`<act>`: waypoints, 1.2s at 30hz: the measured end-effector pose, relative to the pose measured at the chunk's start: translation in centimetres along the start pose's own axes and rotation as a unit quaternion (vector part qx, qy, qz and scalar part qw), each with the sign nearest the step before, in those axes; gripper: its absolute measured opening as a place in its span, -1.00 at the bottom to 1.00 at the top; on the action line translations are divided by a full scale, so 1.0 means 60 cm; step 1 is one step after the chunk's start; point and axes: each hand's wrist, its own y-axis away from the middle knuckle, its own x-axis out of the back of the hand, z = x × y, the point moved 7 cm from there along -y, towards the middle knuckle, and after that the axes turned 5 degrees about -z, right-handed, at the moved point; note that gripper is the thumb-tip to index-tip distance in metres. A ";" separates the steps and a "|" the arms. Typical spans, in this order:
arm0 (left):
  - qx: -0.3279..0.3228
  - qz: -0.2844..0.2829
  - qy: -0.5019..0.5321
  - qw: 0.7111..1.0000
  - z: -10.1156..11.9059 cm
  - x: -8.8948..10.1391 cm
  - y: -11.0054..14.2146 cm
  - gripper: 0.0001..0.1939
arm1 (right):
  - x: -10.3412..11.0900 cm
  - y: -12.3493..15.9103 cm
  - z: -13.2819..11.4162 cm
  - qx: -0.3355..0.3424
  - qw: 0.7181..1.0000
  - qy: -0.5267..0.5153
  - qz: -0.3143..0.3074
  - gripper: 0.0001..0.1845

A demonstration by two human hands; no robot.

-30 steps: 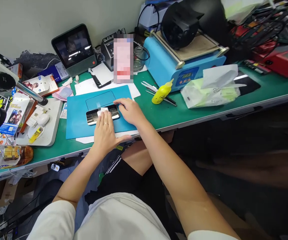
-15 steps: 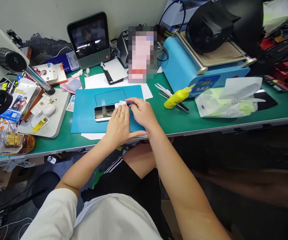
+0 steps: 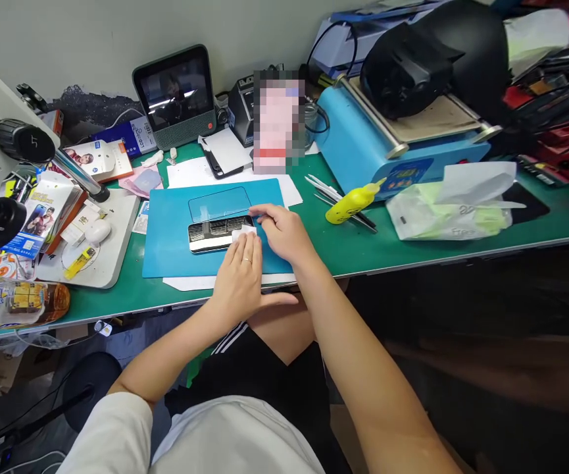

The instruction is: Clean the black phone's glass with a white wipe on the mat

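A phone [image 3: 210,244] lies on the blue mat [image 3: 166,230], its surface showing bright, striped reflections. Flat against its right part rests my left hand [image 3: 242,266], fingers stretched out and thumb spread away. Under those fingertips is a small white wipe [image 3: 243,230], pressed on the phone. My right hand [image 3: 281,230] is curled at the phone's right end, index finger and thumb bent round its far corner; the exact contact is partly hidden. Just behind the phone, a thin clear sheet with a dark outline [image 3: 225,201] lies on the mat.
A yellow bottle [image 3: 350,204] lies beside tweezers-like tools; right of it is a tissue pack [image 3: 442,214]. A blue machine [image 3: 348,138] stands behind. At left are a microscope [image 3: 22,141], boxes and a drink bottle [image 3: 27,299]. A display [image 3: 175,95] stands at the back.
My left hand and the wipe have slid nearer to me across the phone, uncovering more of its far side. My right hand stays at the phone's right end. The camera view has tilted slightly.
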 end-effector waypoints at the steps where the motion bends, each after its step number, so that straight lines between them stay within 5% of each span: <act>1: -0.004 -0.004 -0.001 1.000 -0.001 0.000 -0.004 0.26 | 0.000 0.000 0.001 0.001 1.000 -0.001 -0.001 -0.56; 15: 0.012 -0.045 0.009 0.999 -0.023 0.012 -0.018 0.40 | 0.004 0.001 0.007 -0.014 1.000 -0.003 0.005 -0.51; 23: -0.035 -0.041 0.007 0.999 0.000 0.019 -0.001 0.39 | 0.003 -0.001 0.003 -0.007 1.000 0.000 0.001 -0.52; 30: -0.125 -0.082 -0.026 0.988 -0.043 0.030 -0.014 0.36 | 0.004 0.000 0.000 -0.011 1.000 0.007 -0.001 -0.52; 36: -0.231 -0.128 -0.003 0.964 -0.111 0.034 -0.031 -0.02 | 0.006 -0.002 0.003 -0.016 1.000 -0.010 0.007 -0.55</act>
